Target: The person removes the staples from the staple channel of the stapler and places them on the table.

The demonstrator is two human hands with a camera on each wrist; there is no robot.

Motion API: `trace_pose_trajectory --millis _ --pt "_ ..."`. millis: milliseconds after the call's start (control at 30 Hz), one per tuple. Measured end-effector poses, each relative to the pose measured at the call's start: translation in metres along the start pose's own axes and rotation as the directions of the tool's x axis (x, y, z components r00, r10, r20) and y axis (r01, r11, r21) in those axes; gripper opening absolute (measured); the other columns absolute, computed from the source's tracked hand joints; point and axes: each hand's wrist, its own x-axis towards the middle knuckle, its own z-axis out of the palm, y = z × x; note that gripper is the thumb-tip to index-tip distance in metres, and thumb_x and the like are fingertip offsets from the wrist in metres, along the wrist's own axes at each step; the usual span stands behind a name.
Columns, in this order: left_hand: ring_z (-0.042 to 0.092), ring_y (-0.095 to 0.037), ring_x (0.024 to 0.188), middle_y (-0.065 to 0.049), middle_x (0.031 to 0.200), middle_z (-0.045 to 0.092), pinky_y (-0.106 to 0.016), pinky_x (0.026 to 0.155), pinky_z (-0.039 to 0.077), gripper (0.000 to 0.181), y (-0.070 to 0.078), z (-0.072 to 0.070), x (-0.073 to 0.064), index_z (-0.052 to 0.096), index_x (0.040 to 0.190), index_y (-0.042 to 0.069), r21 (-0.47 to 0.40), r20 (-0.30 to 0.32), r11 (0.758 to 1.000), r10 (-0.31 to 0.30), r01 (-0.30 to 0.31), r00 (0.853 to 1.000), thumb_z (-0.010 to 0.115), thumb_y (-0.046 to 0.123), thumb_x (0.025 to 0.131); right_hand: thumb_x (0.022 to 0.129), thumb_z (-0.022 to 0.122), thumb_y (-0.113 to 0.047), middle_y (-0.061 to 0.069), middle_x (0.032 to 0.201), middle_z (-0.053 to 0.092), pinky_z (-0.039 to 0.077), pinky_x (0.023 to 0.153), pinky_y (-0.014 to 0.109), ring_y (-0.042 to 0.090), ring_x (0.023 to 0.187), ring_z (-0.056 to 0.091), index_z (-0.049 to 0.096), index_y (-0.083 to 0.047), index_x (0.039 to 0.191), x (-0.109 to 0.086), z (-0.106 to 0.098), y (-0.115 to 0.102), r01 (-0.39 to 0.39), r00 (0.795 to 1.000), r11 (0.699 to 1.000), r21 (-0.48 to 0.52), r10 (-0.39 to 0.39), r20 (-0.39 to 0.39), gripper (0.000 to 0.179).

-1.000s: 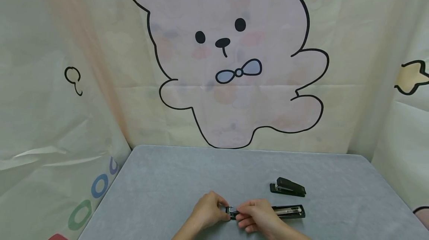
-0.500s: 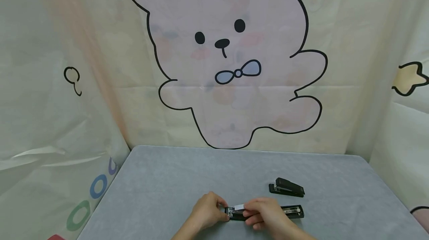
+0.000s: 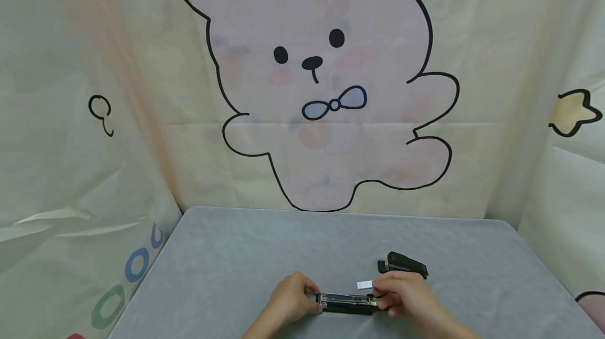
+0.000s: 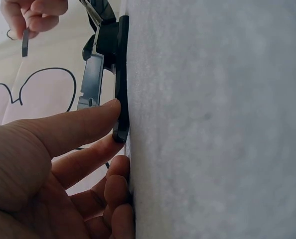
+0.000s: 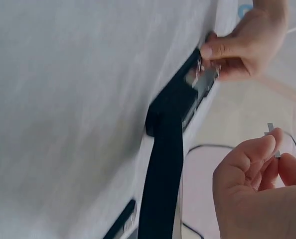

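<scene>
I have the left hand (image 3: 294,297) at one end of the open stapler (image 3: 345,303), its thumb and fingers pinching that end on the counter (image 3: 236,255). In the right hand (image 3: 410,297), the fingers pinch a staple strip (image 3: 364,285), raised clear above the open stapler. Just beyond, I see the other stapler (image 3: 407,264), partly hidden.

open stapler (image 3: 347,304) partly hidden, forearms (image 3: 260,323) cropped
</scene>
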Motion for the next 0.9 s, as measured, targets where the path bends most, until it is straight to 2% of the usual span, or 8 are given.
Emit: trace_pose_trajectory --millis 233,367,567,900 --pt "0.046 -0.012 0.054 0.005 0.059 0.054 -0.029 0.050 0.031 0.020 -0.001 0.000 -0.001 0.080 0.081 0.012 -0.001 0.004 1.000 -0.003 0.003 1.000 0.094 0.006 0.067 0.104 0.062 -0.022 0.000 0.091 0.070 0.052 0.067 0.028 0.012 0.074 0.065 0.073 -0.008 0.104 -0.010 -0.035 -0.010 -0.015 1.000 0.999 -0.029 0.014 -0.014 0.017" --pt "0.046 -0.013 0.055 0.004 0.059 0.055 -0.029 0.050 0.031 0.020 -0.001 -0.001 -0.002 0.080 0.080 0.012 -0.006 0.004 1.000 -0.007 0.007 1.000 0.094 0.005 0.067 0.107 0.057 -0.021 -0.003 0.093 0.070 0.052 0.071 0.029 0.012 0.079 0.066 0.073 -0.013 0.102 -0.016 -0.058 -0.013 -0.002 1.000 0.999 -0.034 0.002 0.016 0.019" --pt "0.045 -0.013 0.055 0.004 0.058 0.054 -0.030 0.050 0.030 0.020 -0.002 0.000 -0.001 0.080 0.080 0.013 -0.016 0.014 1.000 -0.018 0.019 1.000 0.093 0.005 0.068 0.110 0.049 -0.020 -0.007 0.093 0.070 0.053 0.076 0.028 0.009 0.081 0.064 0.073 -0.019 0.098 -0.023 -0.093 -0.009 -0.003 0.997 1.000 0.025 0.001 0.081 0.027" --pt "0.046 -0.014 0.055 0.004 0.059 0.054 -0.030 0.050 0.030 0.020 0.001 0.000 0.000 0.080 0.082 0.012 -0.015 0.017 0.999 -0.036 0.036 0.999 0.094 0.005 0.069 0.113 0.046 -0.024 -0.006 0.096 0.070 0.053 0.079 0.031 0.012 0.085 0.064 0.075 -0.020 0.101 -0.034 -0.144 0.007 -0.069 0.997 0.997 0.034 0.069 0.024 0.032"
